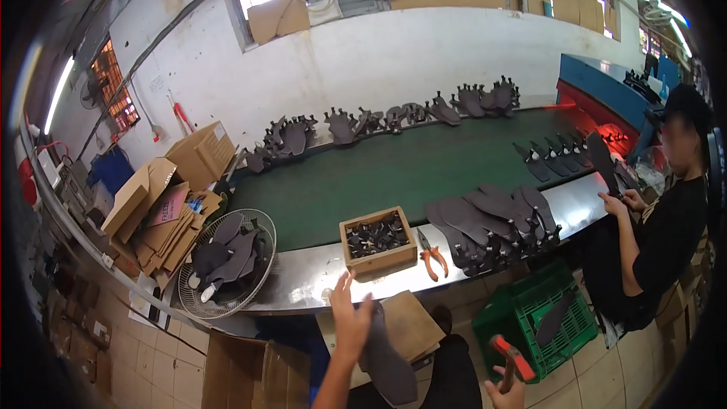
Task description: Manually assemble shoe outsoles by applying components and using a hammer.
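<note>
The left hand (350,326) is raised with its fingers spread, its thumb side blurred against the upper end of a dark grey sole (388,367); whether it grips the sole or merely touches it, I cannot tell. The right hand (506,392) is closed around the handle of a hammer (515,356) (its red head is the brightest thing near the lap), held off to the right of the sole, well apart from it.

The sole lies slanting over a tan board (415,322) in front of the person, its lower end reaching past the board toward the lap. Just beyond runs a shiny metal ledge (303,282), bearing a wooden box (384,261) of small dark pieces (375,235), with orange-handled pliers (434,259) beside it. Right of the pliers lies a pile of soles (485,220); at the left, a round wire basket (273,250) holds more. A green crate (485,326) stands on the floor to the right.

Past the ledge stretches a green belt (341,193), with soles (343,127) lined along its far edge. At far right a co-worker (666,235) holds up another sole (602,160), near a blue machine (606,85) with a red glow.
</note>
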Tool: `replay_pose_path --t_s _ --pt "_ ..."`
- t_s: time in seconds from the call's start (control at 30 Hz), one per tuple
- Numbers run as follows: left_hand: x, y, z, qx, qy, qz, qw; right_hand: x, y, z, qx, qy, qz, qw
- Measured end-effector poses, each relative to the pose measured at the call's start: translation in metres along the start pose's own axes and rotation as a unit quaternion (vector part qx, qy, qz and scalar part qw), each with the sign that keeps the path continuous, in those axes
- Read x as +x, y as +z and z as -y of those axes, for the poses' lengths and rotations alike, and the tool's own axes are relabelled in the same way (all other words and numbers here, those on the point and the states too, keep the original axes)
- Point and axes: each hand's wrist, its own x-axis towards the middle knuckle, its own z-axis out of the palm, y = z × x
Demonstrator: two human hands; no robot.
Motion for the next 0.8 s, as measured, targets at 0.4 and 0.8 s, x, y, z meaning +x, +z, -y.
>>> replay_pose_path --t_s 0.4,0.8 --pt "0.201 0.085 0.09 0.225 0.005 0.273 0.935 0.055 0.032 0.014 0.178 -0.062 0.092 0.978" --pt "0.185 0.08 0.077 0.272 0.157 0.198 0.928 0.086 0.057 0.066 0.227 -0.116 0.086 0.963"
